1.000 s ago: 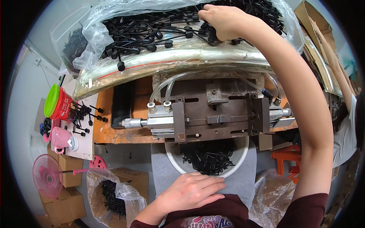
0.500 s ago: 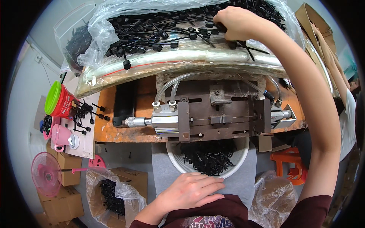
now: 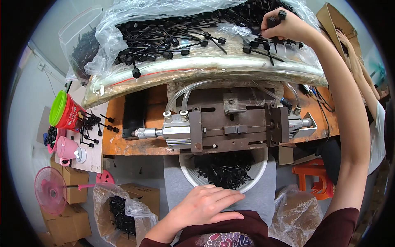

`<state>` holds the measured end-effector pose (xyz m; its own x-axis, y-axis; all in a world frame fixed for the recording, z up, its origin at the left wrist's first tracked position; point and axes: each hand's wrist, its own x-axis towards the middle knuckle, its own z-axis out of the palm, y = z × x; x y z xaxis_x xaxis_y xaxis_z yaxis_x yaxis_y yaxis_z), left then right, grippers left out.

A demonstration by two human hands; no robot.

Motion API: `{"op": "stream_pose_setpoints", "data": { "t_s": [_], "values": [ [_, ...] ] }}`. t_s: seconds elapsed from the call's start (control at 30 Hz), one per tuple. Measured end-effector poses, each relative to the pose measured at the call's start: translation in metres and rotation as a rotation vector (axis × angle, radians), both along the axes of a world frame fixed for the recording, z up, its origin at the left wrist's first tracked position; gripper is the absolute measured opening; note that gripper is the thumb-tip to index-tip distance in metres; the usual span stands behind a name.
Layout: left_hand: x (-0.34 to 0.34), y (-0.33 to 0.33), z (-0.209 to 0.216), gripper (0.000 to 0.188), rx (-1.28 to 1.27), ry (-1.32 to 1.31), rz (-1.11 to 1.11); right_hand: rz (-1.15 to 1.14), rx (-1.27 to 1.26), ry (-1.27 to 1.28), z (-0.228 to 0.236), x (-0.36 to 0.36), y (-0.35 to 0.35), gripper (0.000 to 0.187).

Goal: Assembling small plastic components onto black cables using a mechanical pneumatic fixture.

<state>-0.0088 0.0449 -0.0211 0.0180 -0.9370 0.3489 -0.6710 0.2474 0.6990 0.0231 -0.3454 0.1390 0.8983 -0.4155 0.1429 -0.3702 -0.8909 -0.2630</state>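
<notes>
My right hand is closed around a few black plastic pieces with ribbed knob heads, raised over the far right of the pile. Their stems are mostly hidden by the fingers. Below and left of it spreads a big heap of the same black stemmed pieces in a clear plastic bag. My left hand rests palm down in my lap, fingers stretched and holding nothing. Just beyond its fingertips is a white basket with more black pieces.
A brown metal fixture with silver air cylinders and clear hoses sits on the orange bench. A red bucket, pink mug and pink fan are left. Another person's arms reach into a carton right.
My right hand has moved right and lifted off the heap with black pieces in its grip. Some pieces on the heap have shifted. My left hand stays nearly still.
</notes>
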Motion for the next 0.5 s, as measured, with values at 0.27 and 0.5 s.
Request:
{"op": "stream_pose_setpoints", "data": {
  "t_s": [0.27,0.5],
  "values": [
    [0.011,-0.014,0.026,0.039,-0.143,0.039,0.190,0.041,-0.048,-0.513,0.012,-0.043,0.051,0.025],
    [0.021,-0.058,0.042,0.043,-0.351,0.441,0.381,0.241,-0.041,-0.681,-0.027,-0.059,0.089,0.011]
  ]
}}
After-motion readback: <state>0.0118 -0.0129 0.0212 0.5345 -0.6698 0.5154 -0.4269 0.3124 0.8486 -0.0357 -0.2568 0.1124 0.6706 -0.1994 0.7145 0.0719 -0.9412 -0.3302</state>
